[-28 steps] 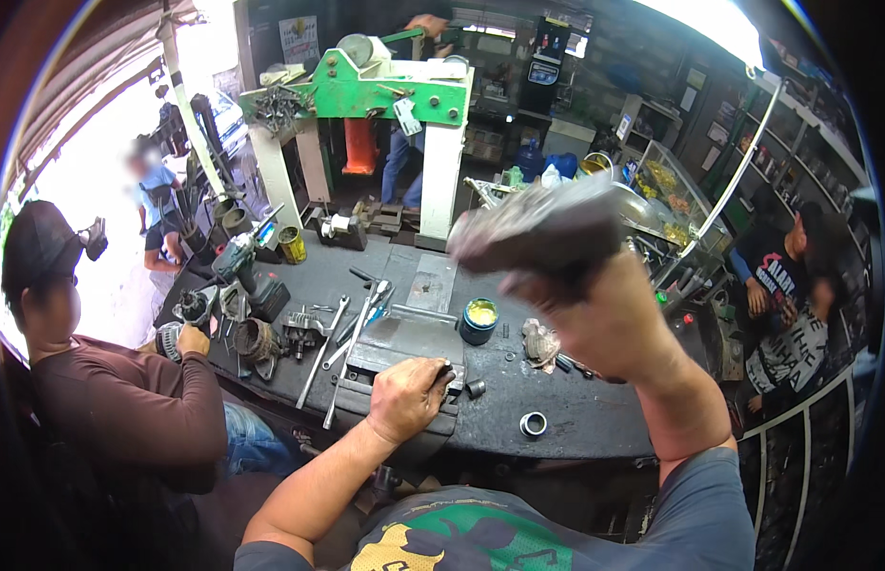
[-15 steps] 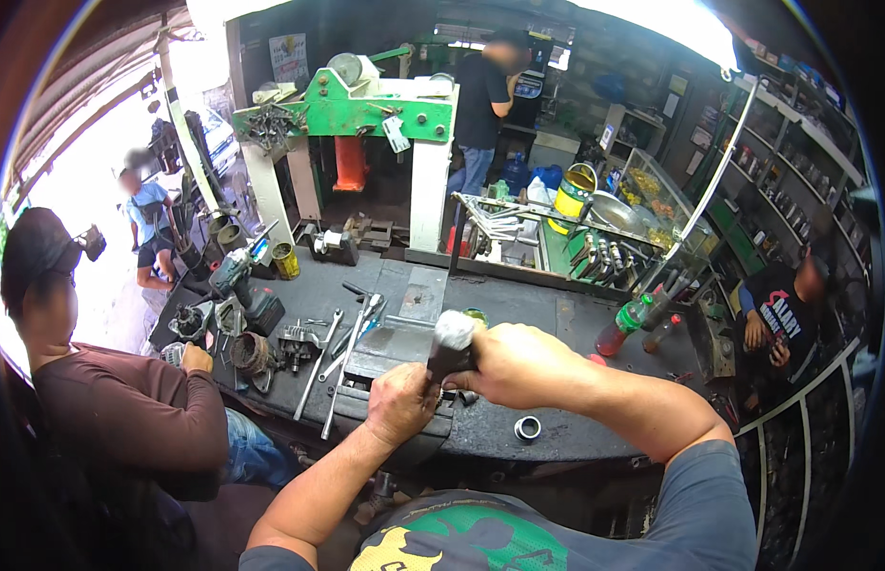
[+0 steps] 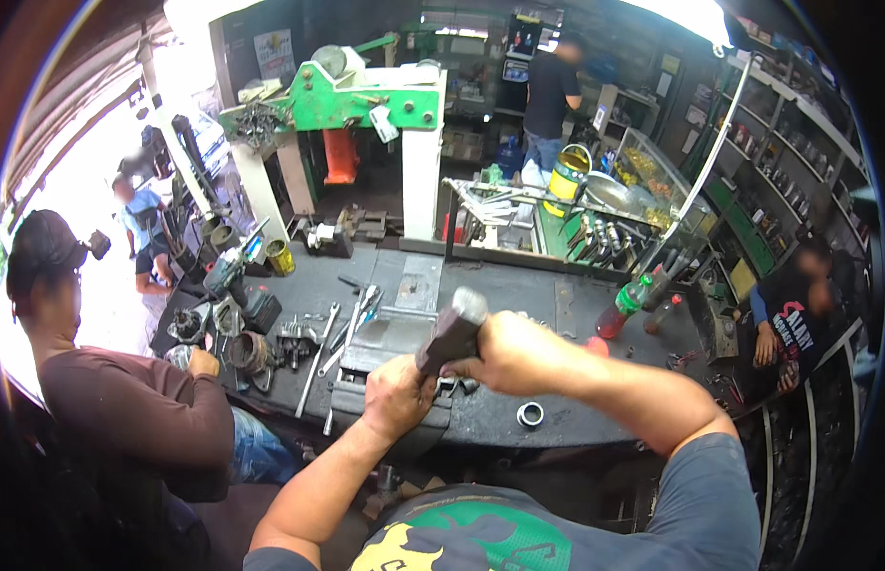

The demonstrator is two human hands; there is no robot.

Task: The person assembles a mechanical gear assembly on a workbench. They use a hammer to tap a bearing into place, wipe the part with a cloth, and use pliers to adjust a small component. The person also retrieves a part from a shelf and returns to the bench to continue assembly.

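Dark and worn, the bench [image 3: 590,417] runs across the workshop, with a green-beamed press [image 3: 361,108] standing at its far side. On its near edge, left of the middle, sits a vise [image 3: 385,336]. The person's right hand [image 3: 518,354] has its fingers clamped round a hammer [image 3: 454,328], whose head is above the near right end of the vise, just beside the left hand [image 3: 401,393]. That left hand rests at the vise with fingers bent; the hammer hides their tips, so whether they grip anything cannot be told. To the right, a metal ring [image 3: 530,415] lies near the edge, and two bottles [image 3: 623,308] stand farther off. Left of the vise are wrenches [image 3: 318,360], then a drill [image 3: 226,274] near a yellow can [image 3: 279,257]. At far left, a co-worker in a brown sleeve [image 3: 142,404] faces the bench.
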